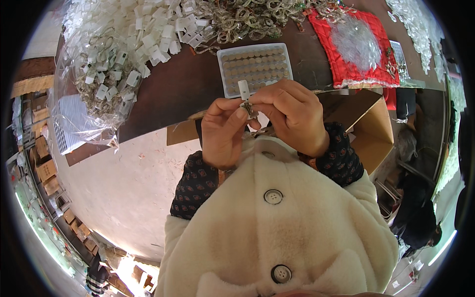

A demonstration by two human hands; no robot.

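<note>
In the head view, both hands meet just over the near edge of the desk (168,94), in front of the tray (252,47). The left hand (223,131) has its thumb and forefinger pinched together on a small wire coil (249,110). The right hand (294,116) comes in from the other side, its thumb and forefinger also closed on the coil, near its top. A white case (243,89) sticks up from between the fingertips, nearly upright, its lower end close to the coil; the fingers hide whether the two are joined.

The tray is white and holds rows of small round discs (257,62). Behind it lies a tangle of wire coils (242,22), and to the left a heap of white cases (153,34). Nearer on that side, a clear bag (123,116) contains more cases with wire (106,74). On the right, a red cloth (339,72) carries a clear, glossy pile (356,42).

Below the desk's right part stands an open cardboard box (378,128). The wearer has a cream garment (277,218) with large round buttons and dark patterned sleeves (192,185).
</note>
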